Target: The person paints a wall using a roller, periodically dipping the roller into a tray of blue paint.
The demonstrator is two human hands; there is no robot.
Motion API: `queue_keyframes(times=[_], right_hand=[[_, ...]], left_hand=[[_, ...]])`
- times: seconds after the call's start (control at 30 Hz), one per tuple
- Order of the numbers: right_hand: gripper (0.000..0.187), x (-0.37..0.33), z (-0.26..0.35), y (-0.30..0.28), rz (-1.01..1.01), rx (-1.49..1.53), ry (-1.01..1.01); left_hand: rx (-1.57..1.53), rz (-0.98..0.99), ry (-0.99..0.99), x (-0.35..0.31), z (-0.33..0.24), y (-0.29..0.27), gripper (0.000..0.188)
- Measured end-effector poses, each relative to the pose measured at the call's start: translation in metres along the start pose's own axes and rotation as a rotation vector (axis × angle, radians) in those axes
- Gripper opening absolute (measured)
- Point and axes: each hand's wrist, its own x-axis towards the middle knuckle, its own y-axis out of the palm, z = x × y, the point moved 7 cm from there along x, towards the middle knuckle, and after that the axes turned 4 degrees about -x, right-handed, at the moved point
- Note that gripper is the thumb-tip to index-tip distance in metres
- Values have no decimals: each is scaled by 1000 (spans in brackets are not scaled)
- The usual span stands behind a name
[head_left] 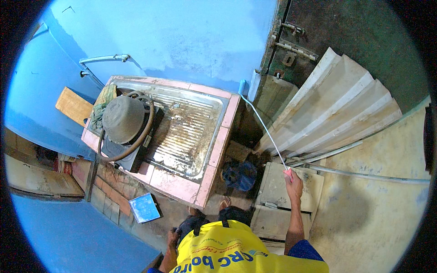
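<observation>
My right hand (293,184) is closed round the pink handle of a paint roller (266,129). Its long thin white rod runs up and to the left. The small blue roller head (242,87) is at the lower edge of the blue wall (195,41), just past the corner of a pink-tiled sink counter (211,175); whether it touches the wall I cannot tell. Low on the left, my left hand (173,237) lies against my dark trouser leg, with nothing seen in it. A blue paint tray (144,208) with whitish paint marks is on the floor.
On the counter's dirty metal sink (186,132) stand a grey upturned pot (123,119) and a hose (148,129). Corrugated sheets (337,104) lean by a dark bolted door (337,27). A worn pale cabinet (277,186) is beside my right arm; a blue bag-like thing (240,175) lies under the counter.
</observation>
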Motion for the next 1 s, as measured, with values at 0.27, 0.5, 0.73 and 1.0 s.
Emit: queue_keyframes(times=[0.27,0.5,0.73,1.0], right_hand=[[31,32,61,26,-16,36,-135],[37,51,73,55,78,-36,-123],[35,17,16,4,-1,101,-171],[32,8,26,-28,-39,16,-100]], left_hand=[[30,-18,48,-12,-16,1,20],[252,-9,7,-15,-15,6,21],[80,-13,75,11,18,-8,25],[115,1,54,5,-12,2,24]])
